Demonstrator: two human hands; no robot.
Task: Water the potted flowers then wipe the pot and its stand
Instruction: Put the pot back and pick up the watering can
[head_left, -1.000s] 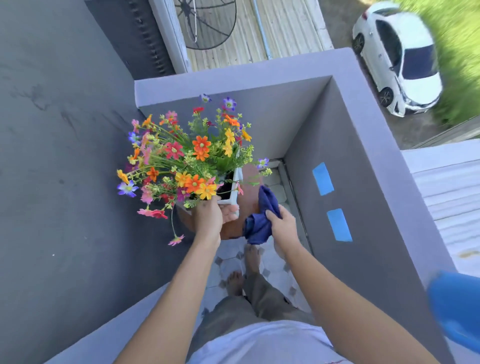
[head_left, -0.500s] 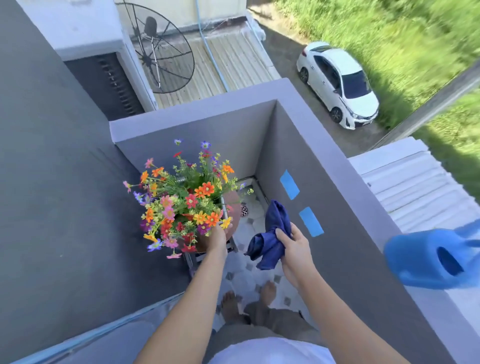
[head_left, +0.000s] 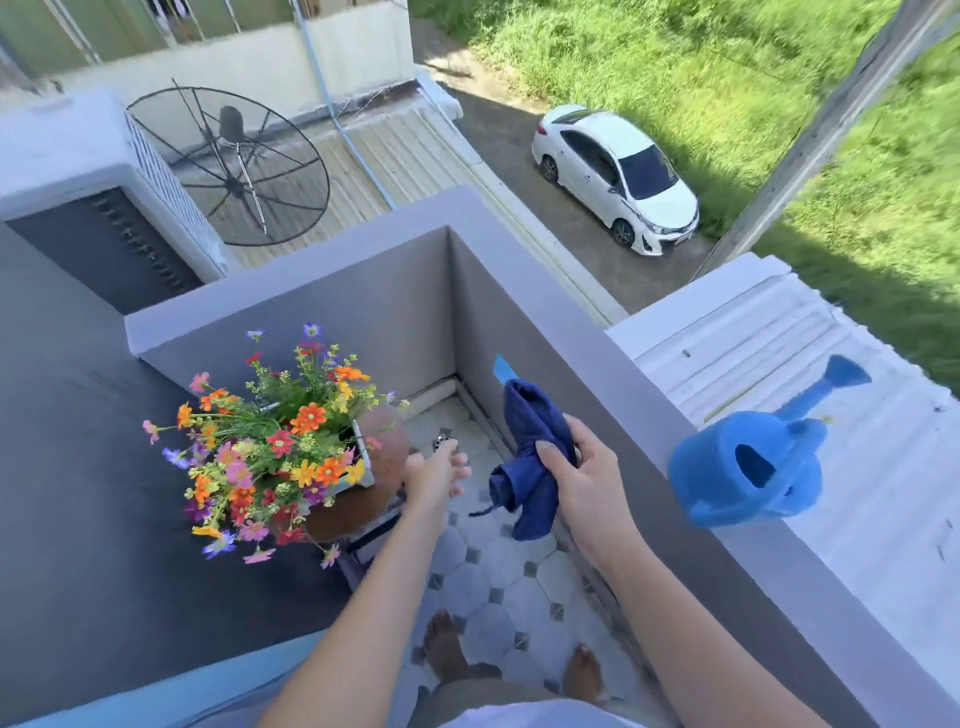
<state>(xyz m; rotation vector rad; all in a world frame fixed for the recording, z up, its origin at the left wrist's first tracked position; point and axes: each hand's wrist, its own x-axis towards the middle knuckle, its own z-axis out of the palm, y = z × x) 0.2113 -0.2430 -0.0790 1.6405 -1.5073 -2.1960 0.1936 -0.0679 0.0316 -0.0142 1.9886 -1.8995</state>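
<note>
A bunch of many-coloured flowers (head_left: 270, 447) fills a white square pot (head_left: 366, 465) that sits on a round brown stand top (head_left: 358, 506) with dark metal legs below. My left hand (head_left: 434, 475) hovers just right of the pot and stand, fingers loosely apart, holding nothing. Further right, my right hand (head_left: 576, 467) grips a crumpled dark blue cloth (head_left: 527, 457), raised well above the tiled floor and apart from the pot. A blue watering can (head_left: 753, 462) rests on the balcony wall's top, to the right of that hand.
The grey balcony wall (head_left: 649, 467) closes the corner behind and to the right, with a blue tape patch (head_left: 501, 368) on it. A dark wall stands at the left. My bare feet (head_left: 447, 649) stand on the tiled floor (head_left: 498, 566). Far below are a white car and a satellite dish.
My left hand has let go of the pot and drawn away to its right. My right hand has lifted the cloth up and away from the stand. The view has tilted upward.
</note>
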